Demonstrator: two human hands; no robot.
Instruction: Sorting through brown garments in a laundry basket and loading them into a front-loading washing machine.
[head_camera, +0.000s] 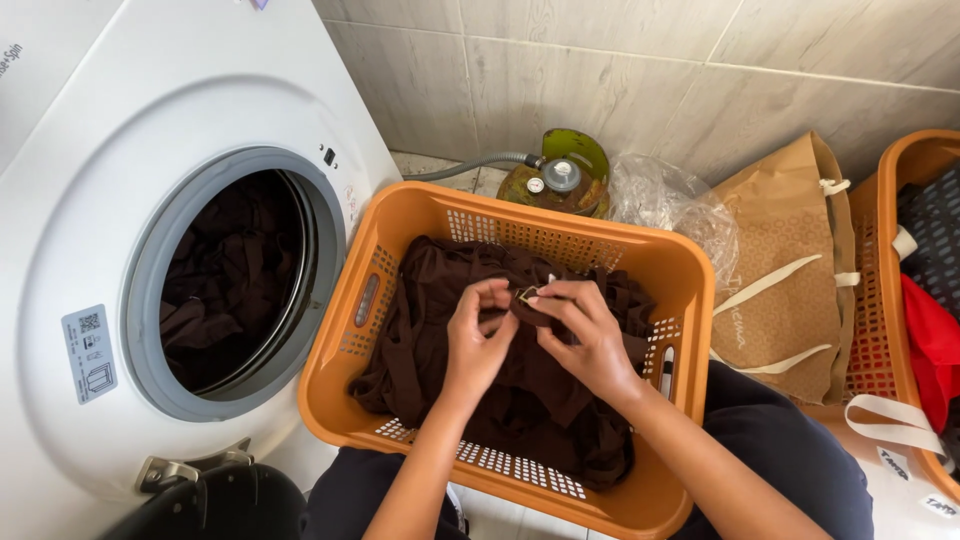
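I see my left hand (478, 335) and right hand (585, 335) together over the orange basket (345, 395), both with fingers pinched shut on a fold of the brown cloth (530, 410) that fills it. A small tag (527, 294) shows between my fingertips. The basket rests on my lap. To the left, the washer (90, 200) stands open with more dark cloth in its drum.
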